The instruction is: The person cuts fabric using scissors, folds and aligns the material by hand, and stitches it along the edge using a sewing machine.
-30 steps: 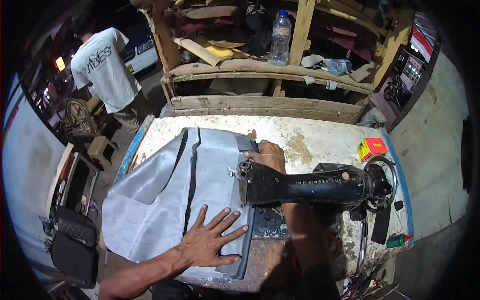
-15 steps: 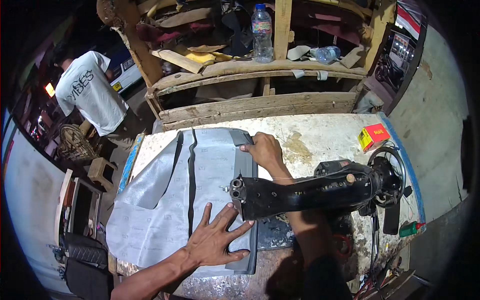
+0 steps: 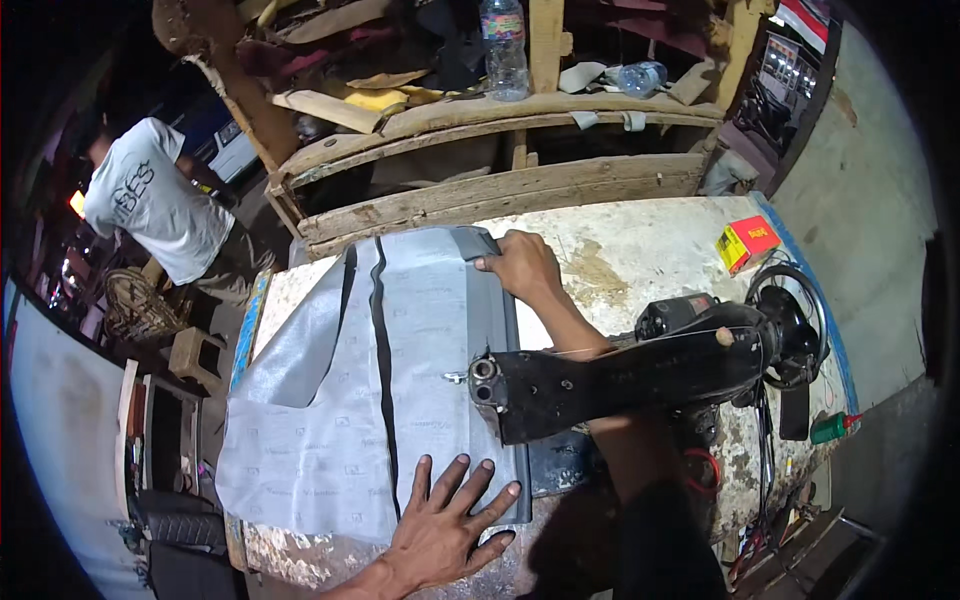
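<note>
A large grey sheet of synthetic leather [image 3: 300, 455], its printed backing facing up, lies over the left of the worktable with a dark seam running through it. My left hand [image 3: 446, 530] rests with spread fingers on its near right part. At the far right corner, my right hand [image 3: 525, 265] grips the sheet's edge, thumb on top; the fingers underneath are partly hidden. My right arm passes behind and under the arm of a black sewing machine [image 3: 620, 390]. The machine's head overhangs the sheet's folded right edge; the needle area is hidden.
A red-and-yellow box [image 3: 746, 244] and a green bottle [image 3: 828, 429] sit toward the right of the worn white table [image 3: 640, 230]. Behind it stands a wooden rack [image 3: 440, 195] holding scraps and a plastic bottle [image 3: 505, 55]. A person [image 3: 165, 200] stands at left near a stool [image 3: 197, 357].
My left hand has slid nearer along the sheet, toward its near edge. The right hand keeps its hold at the far corner. The view has shifted slightly.
</note>
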`<action>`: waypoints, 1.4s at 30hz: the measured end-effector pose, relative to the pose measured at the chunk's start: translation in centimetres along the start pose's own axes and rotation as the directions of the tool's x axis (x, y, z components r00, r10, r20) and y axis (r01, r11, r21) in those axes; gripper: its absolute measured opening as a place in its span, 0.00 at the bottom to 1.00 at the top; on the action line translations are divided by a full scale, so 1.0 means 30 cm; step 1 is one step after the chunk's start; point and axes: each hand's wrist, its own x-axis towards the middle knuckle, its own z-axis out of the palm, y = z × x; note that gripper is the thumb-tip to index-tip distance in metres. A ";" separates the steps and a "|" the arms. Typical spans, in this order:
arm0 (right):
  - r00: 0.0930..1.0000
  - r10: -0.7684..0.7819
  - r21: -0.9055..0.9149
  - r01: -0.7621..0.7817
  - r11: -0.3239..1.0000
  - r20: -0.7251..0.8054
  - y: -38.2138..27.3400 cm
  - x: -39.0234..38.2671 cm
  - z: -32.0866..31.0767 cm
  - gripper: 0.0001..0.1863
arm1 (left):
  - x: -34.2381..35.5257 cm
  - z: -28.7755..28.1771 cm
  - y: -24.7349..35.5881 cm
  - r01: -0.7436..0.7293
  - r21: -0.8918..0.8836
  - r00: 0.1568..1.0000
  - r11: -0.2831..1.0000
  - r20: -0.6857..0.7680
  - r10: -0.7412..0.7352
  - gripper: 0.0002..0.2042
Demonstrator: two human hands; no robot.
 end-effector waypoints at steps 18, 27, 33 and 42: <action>0.994 0.101 0.007 -0.101 0.995 -0.047 -0.005 0.145 0.005 0.27 | 0.108 -0.020 -0.089 -0.026 -0.046 0.999 0.999 -0.049 0.024 0.34; 0.994 0.080 -0.010 -0.081 0.997 -0.077 0.016 0.197 0.005 0.27 | 0.116 -0.028 -0.085 -0.036 -0.056 0.998 0.998 -0.054 0.033 0.32; 0.990 0.104 0.009 -0.103 0.995 -0.092 -0.007 0.240 0.022 0.24 | 0.135 -0.016 -0.123 -0.028 -0.066 0.998 0.997 -0.050 0.024 0.30; 0.993 0.114 0.047 -0.113 0.992 -0.026 0.008 0.307 0.033 0.23 | 0.159 -0.027 -0.149 -0.022 -0.132 1.000 0.991 0.002 0.023 0.31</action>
